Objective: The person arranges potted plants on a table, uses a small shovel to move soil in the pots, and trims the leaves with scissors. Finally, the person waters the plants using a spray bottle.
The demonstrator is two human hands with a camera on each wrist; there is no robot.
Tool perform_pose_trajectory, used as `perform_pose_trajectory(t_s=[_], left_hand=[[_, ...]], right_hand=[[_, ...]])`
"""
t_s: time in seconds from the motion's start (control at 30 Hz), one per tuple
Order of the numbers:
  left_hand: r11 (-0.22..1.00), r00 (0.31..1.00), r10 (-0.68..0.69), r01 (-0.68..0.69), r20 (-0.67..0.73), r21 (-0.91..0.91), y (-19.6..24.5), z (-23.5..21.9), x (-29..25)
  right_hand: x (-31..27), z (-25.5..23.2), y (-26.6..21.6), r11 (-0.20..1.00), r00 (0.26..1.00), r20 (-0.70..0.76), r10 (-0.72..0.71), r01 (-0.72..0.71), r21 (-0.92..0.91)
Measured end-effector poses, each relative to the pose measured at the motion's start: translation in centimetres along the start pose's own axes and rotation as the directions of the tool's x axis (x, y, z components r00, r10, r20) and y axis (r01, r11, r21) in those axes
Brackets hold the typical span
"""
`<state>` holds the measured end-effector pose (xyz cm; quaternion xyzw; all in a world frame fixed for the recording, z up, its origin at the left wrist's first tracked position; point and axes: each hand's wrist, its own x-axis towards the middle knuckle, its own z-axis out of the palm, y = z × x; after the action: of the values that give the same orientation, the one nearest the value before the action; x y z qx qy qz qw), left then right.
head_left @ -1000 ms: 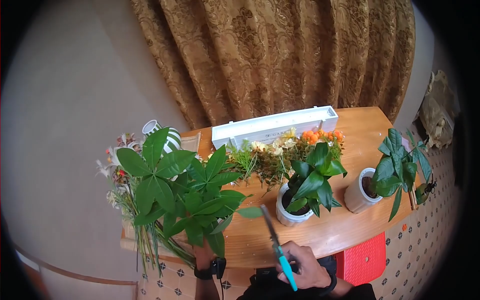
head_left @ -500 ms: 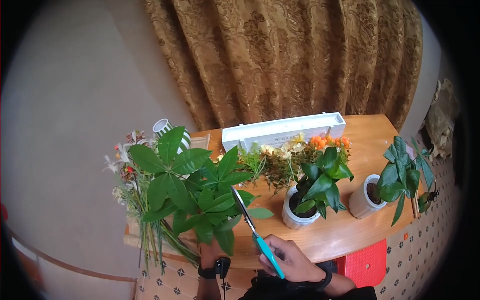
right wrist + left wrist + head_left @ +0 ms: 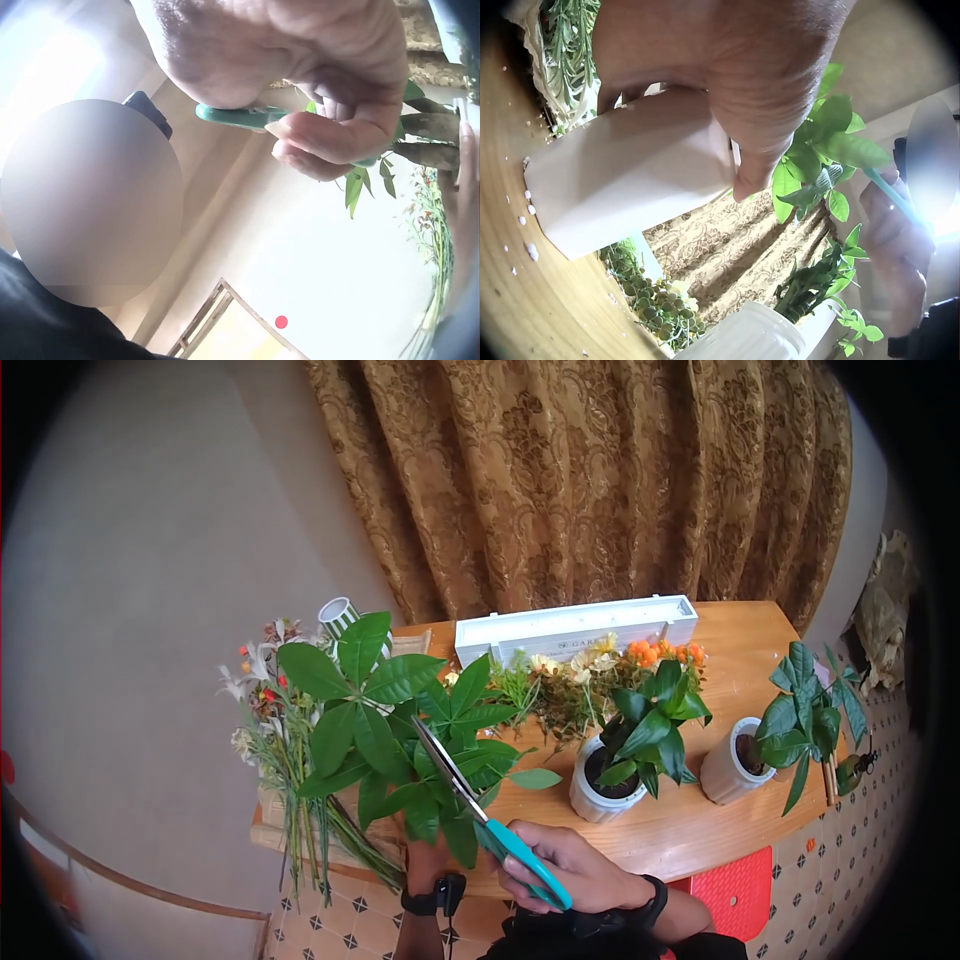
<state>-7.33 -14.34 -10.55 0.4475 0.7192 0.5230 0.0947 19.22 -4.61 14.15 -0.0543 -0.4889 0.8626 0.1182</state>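
My right hand (image 3: pixel 565 865) grips a pair of scissors with teal handles (image 3: pixel 525 860). Their long blades (image 3: pixel 450 765) point up and left, overlapping the leaves of a broad-leaved potted plant (image 3: pixel 375 735) in the head view. In the right wrist view my fingers curl round the teal handle (image 3: pixel 240 116). My left hand (image 3: pixel 720 60) holds the white pot (image 3: pixel 637 172) of that plant near its rim, and the pot stands on the wooden table (image 3: pixel 525 300). From the head camera, leaves hide the pot and most of my left hand (image 3: pixel 425 865).
Two more white-potted plants, one glossy-leaved (image 3: pixel 655 725) and one with drooping leaves (image 3: pixel 795 710), stand to the right. Behind are a white planter box (image 3: pixel 580 630) and cut flowers (image 3: pixel 570 685). Long-stemmed flowers (image 3: pixel 290 730) and a striped vase (image 3: pixel 340 615) lie left. A red stool (image 3: pixel 735 895) stands below.
My right hand has brought the scissors left, so the blades now lie across the plant's leaves in view. My left hand stays at the pot. The head view has shifted slightly.
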Motion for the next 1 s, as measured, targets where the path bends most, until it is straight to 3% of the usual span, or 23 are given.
perform_pose_trajectory(t_s=[0.07, 0.17, 0.27, 0.4, 0.43, 0.63, 0.67, 0.73, 0.83, 0.97, 1.0], left_hand=[[0.989, 0.991, 0.131, -0.130, -0.011, 0.065, 0.3, -0.1, -0.1], [0.994, 0.994, -0.106, 0.105, 0.037, 0.027, 1.0, 0.0, 0.1], [1.000, 1.000, 0.001, -0.001, -0.028, -0.017, 1.7, 0.4, 0.4], [0.979, 0.994, -0.096, 0.083, -0.060, -0.184, 1.2, 0.7, 0.6], [0.986, 0.997, -0.070, 0.071, 0.012, -0.154, 1.2, 0.5, 0.6], [0.999, 0.998, -0.034, 0.035, 0.056, -0.010, 1.7, 0.1, 0.4], [0.985, 0.984, -0.161, 0.165, 0.075, -0.045, 2.2, -0.1, 0.3], [0.953, 0.953, -0.285, 0.293, 0.100, -0.078, 2.2, -0.2, 0.1], [0.988, 0.985, -0.129, 0.137, 0.115, -0.068, 0.2, 0.1, 0.3], [0.996, 0.994, -0.062, 0.068, 0.094, -0.063, 0.4, 0.2, 0.4], [0.996, 0.995, -0.054, 0.059, 0.082, -0.060, 0.7, 0.2, 0.5]], right_hand=[[0.0, 0.0, 0.1, 1.000, 1.000, -0.004, 0.003, -0.003, -0.005], [-0.7, 0.3, -0.1, 0.997, 0.998, 0.037, -0.042, 0.044, -0.056], [-1.3, 0.0, 0.5, 0.991, 0.987, 0.152, -0.049, 0.066, -0.113], [-0.8, 0.1, 1.8, 0.981, 0.967, 0.249, 0.056, -0.007, -0.193], [-0.6, 0.3, 2.0, 0.984, 0.964, 0.254, 0.084, -0.041, -0.171], [-0.2, 0.8, 2.0, 0.987, 0.962, 0.222, 0.158, -0.148, -0.058], [-0.3, 0.7, 2.0, 0.987, 0.962, 0.221, 0.157, -0.148, -0.057], [-0.4, 0.6, 2.0, 0.978, 0.955, 0.210, 0.208, -0.202, -0.047], [-0.8, 0.4, 2.5, 0.987, 0.959, 0.240, 0.152, -0.135, -0.085], [-1.7, -0.7, 3.8, 0.983, 0.945, 0.286, 0.157, -0.120, -0.142], [-2.0, -1.0, 3.8, 0.973, 0.932, 0.294, 0.214, -0.178, -0.146]])
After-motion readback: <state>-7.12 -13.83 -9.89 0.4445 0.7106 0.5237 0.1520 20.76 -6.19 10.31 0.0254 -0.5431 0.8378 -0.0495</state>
